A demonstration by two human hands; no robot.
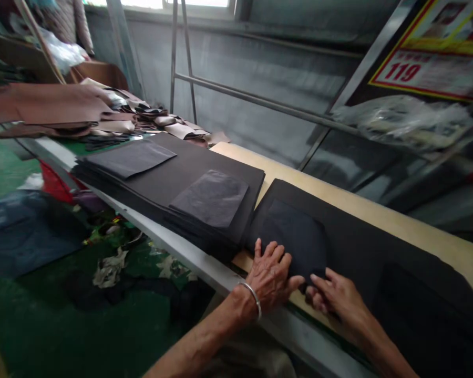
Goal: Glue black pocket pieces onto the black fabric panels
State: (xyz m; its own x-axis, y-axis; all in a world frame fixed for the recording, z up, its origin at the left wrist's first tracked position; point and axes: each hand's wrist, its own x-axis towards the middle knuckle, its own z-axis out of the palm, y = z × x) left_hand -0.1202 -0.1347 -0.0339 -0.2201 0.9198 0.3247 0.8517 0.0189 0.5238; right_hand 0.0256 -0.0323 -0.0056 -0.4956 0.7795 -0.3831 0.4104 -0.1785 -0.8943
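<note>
My left hand [271, 273] lies palm down, fingers spread, on the near left edge of a small dark sheet [295, 233]. That sheet rests on a large black sheet [362, 252] on the table. At the small sheet's near right corner, my right hand [333, 296] pinches the edge between thumb and fingers. To the left is a stack of large black sheets [205, 160]. Two smaller grey-black pieces lie on top of it, one piece [132, 157] at the far left and another piece [211, 197] nearer to me. A bracelet circles my left wrist.
Brown sheets [59, 105] and scraps are heaped at the table's far left end. A metal frame [252, 97] stands along the wall behind. Plastic wrap [410, 123] hangs at the right. Cloth and scraps [110, 268] litter the green floor. A person [65, 23] is partly visible at the far left.
</note>
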